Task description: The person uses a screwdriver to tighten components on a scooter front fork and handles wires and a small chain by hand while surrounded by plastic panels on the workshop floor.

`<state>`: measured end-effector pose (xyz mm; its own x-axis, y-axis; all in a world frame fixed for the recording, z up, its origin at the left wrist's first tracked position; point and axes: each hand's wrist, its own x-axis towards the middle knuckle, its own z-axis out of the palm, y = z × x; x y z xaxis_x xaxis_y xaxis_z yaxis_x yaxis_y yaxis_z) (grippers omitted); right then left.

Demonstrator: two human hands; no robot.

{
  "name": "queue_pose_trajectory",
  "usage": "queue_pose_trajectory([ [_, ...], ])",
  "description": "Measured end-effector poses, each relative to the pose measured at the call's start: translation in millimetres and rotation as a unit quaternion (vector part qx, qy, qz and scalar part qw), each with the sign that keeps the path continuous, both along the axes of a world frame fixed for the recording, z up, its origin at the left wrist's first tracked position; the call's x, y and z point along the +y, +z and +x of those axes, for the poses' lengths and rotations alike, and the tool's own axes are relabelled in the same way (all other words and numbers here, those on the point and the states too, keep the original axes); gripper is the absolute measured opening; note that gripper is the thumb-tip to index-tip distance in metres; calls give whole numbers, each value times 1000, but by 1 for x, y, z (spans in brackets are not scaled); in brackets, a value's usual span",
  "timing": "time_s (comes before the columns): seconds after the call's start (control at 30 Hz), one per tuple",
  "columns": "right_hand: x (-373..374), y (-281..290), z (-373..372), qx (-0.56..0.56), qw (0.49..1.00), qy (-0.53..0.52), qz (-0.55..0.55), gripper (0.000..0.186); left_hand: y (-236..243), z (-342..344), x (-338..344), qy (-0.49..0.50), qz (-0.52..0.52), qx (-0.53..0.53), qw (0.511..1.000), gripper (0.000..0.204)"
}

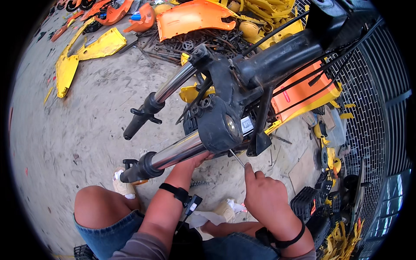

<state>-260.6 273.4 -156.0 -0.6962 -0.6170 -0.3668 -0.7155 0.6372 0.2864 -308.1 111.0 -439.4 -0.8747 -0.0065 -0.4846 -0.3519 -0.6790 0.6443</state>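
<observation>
A black front fork (221, 78) with two shiny tubes lies tilted across the middle, part of a scooter or bike frame. My right hand (265, 195) is closed around a screwdriver (236, 157), its thin metal shaft showing and its handle hidden in my fist. The shaft's far end meets the underside of the black fork clamp (219, 130). My left hand (200, 158) reaches under the nearer fork tube (182, 149), beside the clamp. Its fingers are mostly hidden behind the tube, so I cannot see what they hold.
Orange panels (195, 19) and yellow panels (102, 45) lie on the concrete floor, with a heap of dark metal parts (186, 45) behind the fork. An orange-yellow board (299, 95) rests beyond the frame. Black crates (303, 201) stand at the right, near a brick-patterned wall (362, 95).
</observation>
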Motion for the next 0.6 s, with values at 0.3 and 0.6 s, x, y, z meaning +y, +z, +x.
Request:
queue_pose_trajectory([
  [0.3, 2, 4, 7, 31, 999, 28, 18, 59, 1, 4, 20, 64, -275, 101, 954, 22],
  [0.6, 47, 84, 31, 106, 992, -29, -66, 35, 24, 0, 35, 108, -396, 83, 908, 35],
])
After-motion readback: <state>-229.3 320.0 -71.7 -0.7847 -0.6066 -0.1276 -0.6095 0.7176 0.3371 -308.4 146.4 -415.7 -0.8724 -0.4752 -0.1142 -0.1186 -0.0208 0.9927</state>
